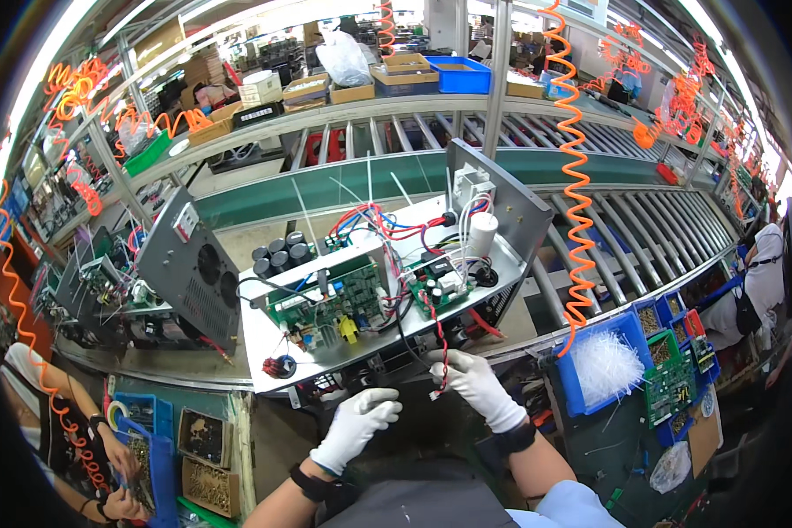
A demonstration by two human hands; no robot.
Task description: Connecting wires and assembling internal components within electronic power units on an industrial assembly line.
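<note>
My right hand [486, 396], in a white glove, pinches a twisted red-and-black wire [443, 333] below the chassis's front edge. A small white plug [435, 396] hangs at the wire's end, beside my fingers. My left hand [358, 429], also gloved in white, is held near the same edge with its fingers loosely stretched and nothing in them. In front of me stands an open metal chassis [312, 368] carrying a green circuit board [352, 290], black capacitors [280, 253], a white cylinder [482, 234] and bundled wires. A smaller board [444, 286] sits near the wire's upper end.
Other chassis [189, 273] stand to the left on the roller conveyor [625, 251]. At right lie a blue bin of white cable ties [603, 361], screw trays and a loose circuit board [671, 387]. An orange coiled hose [575, 176] hangs close by. A co-worker's hands [123, 480] work at lower left.
</note>
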